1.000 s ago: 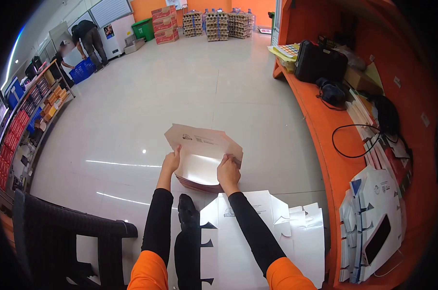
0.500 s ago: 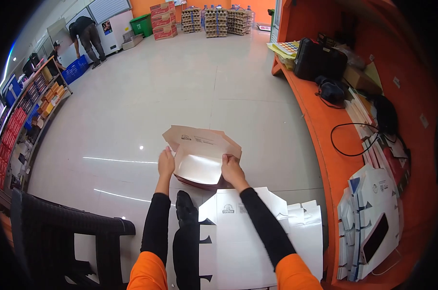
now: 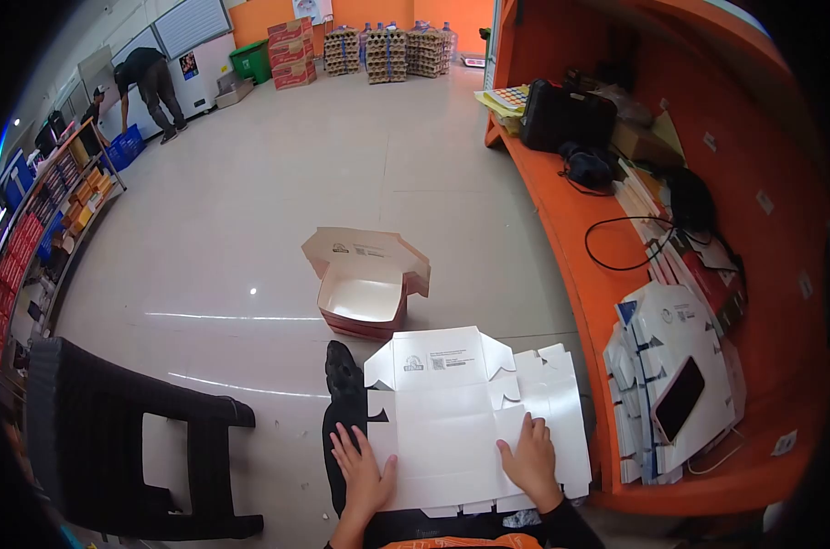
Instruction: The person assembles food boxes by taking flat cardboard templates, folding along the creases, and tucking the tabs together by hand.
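Note:
My left hand (image 3: 365, 471) lies with fingers spread on the left edge of a flat white box blank (image 3: 444, 416), which rests across my lap. On the blank's right side lies my right hand (image 3: 532, 462), its thumb apart from the fingers. More flat white cardboard (image 3: 561, 412) shows under and to the right of the blank. Beyond it, a folded box (image 3: 364, 297) stands on the floor with its lid raised, its inside white and its outside dark red. Neither hand touches that box.
A black chair (image 3: 131, 430) stands at the left. An orange shelf (image 3: 561, 265) on the right holds a black case (image 3: 569, 116), cables, stacked blanks and a phone (image 3: 679, 400). Two people bend near a blue basket (image 3: 125, 146) at the back left, beyond a stocked rack.
Both hands have let go of the folded box and come back toward me onto the flat blank. The folded box now stands alone on the floor. The view has shifted a little.

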`<state>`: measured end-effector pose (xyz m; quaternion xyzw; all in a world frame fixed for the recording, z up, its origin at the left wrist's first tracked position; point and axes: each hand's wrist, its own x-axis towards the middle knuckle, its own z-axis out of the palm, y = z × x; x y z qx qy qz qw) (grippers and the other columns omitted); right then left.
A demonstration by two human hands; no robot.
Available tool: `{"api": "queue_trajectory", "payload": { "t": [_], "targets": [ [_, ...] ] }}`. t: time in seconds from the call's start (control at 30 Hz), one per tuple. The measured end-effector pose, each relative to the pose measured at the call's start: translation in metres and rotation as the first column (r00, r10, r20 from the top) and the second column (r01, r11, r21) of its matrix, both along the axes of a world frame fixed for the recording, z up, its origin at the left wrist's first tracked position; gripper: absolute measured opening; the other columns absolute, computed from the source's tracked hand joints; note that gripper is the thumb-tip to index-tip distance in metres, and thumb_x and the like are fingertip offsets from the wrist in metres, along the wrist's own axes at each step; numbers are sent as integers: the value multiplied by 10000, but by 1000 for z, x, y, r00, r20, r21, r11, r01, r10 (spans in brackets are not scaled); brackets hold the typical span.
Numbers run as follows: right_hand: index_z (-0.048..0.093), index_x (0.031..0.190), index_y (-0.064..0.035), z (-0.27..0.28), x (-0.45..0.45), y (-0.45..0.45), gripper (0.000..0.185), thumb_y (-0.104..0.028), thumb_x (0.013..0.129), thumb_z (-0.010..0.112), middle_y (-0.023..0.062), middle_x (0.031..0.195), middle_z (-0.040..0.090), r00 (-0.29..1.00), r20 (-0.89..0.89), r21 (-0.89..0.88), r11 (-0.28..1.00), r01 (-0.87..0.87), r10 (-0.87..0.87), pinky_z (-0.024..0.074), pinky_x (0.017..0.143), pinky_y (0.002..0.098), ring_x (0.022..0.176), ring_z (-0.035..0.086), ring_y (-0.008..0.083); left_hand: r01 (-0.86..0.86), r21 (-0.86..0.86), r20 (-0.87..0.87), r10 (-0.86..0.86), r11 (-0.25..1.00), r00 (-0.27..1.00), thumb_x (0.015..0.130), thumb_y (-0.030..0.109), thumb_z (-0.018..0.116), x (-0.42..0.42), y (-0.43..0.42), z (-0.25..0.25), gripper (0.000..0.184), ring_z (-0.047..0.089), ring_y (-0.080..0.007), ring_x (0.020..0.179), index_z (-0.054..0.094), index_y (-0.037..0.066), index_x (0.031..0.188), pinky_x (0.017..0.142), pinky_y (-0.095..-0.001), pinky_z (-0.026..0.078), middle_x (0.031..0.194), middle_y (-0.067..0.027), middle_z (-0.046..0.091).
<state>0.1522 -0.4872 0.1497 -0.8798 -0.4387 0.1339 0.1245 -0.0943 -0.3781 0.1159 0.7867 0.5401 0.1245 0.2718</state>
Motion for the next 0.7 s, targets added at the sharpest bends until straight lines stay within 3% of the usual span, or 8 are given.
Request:
{"api": "queue_trajectory", "payload": {
  "t": [0.27, 0.3, 0.37, 0.4, 0.43, 0.5, 0.6, 0.7],
  "targets": [
    [425, 1254, 86, -13, -30, -12, 610, -199, 771, 665, 198, 1146, 455, 975, 166, 271, 957, 99, -148, 387, 904, 410, 1060, 459, 351, 86, 96, -26, -84, 992, 996, 836, 293, 587, 10, -15, 10, 766, 28, -477, 1363, 208, -55, 1403, 1074, -593, 44, 1459, -317, 88],
    [438, 1243, 70, -10, -32, -14, 590, -178, 762, 672, 196, 1135, 468, 986, 100, 303, 948, 98, -134, 387, 907, 411, 1057, 464, 353, 100, 132, -40, -95, 986, 995, 835, 292, 590, 13, -17, 11, 757, 45, -478, 1362, 221, -40, 1406, 1076, -592, 51, 1455, -317, 109],
    [464, 1221, 39, 0, -32, -13, 556, -137, 743, 687, 191, 1113, 493, 998, -33, 382, 922, 67, -59, 386, 912, 413, 1051, 472, 359, 217, 218, -126, -193, 952, 973, 833, 257, 596, 22, -21, 18, 713, 279, -431, 1307, 256, 16, 1410, 1059, -571, 208, 1402, -260, 306],
    [482, 1189, 11, 2, -33, -12, 534, -82, 712, 703, 208, 1097, 522, 992, -121, 417, 906, 69, -20, 402, 902, 408, 1046, 490, 384, 247, 41, -7, -247, 968, 969, 845, 250, 587, 27, -20, 26, 707, 396, -408, 1239, 240, 12, 1412, 1034, -527, 296, 1382, -253, 348],
    [438, 1205, 26, -2, -36, -13, 557, -66, 719, 694, 254, 1143, 516, 982, -186, 469, 880, 70, 20, 419, 885, 401, 1064, 497, 414, 242, 48, 151, -247, 969, 957, 861, 266, 574, 31, -24, 11, 718, 433, -409, 1210, 205, 1, 1417, 1022, -495, 331, 1375, -271, 350],
    [333, 1283, 74, 11, -46, -7, 650, -78, 748, 669, 304, 1212, 479, 925, -366, 155, 974, 167, -100, 439, 877, 377, 1101, 488, 431, 221, 60, 63, -224, 974, 972, 871, 326, 557, 42, -31, -14, 768, 361, -446, 1257, 159, -59, 1403, 1030, -494, 324, 1364, -358, 290],
    [478, 1267, -2, -33, -62, -5, 515, -122, 794, 642, 215, 1124, 527, 980, -196, 392, 915, 98, -21, 432, 860, 382, 1049, 514, 357, 275, 118, -160, -255, 954, 954, 861, 383, 545, 55, -46, -37, 807, 234, -496, 1310, 157, -71, 1405, 1064, -517, 250, 1414, -375, 160],
    [139, 1374, 141, -56, -71, -11, 821, -240, 818, 608, 319, 1437, 201, 991, -1, 29, 990, -135, 135, 230, 1083, 467, 1337, 252, 400, 228, 118, -238, -195, 967, 952, 849, 434, 534, 66, -57, -48, 855, 136, -475, 1354, 140, -73, 1413, 1081, -530, 195, 1443, -356, 95]
  ]
}}
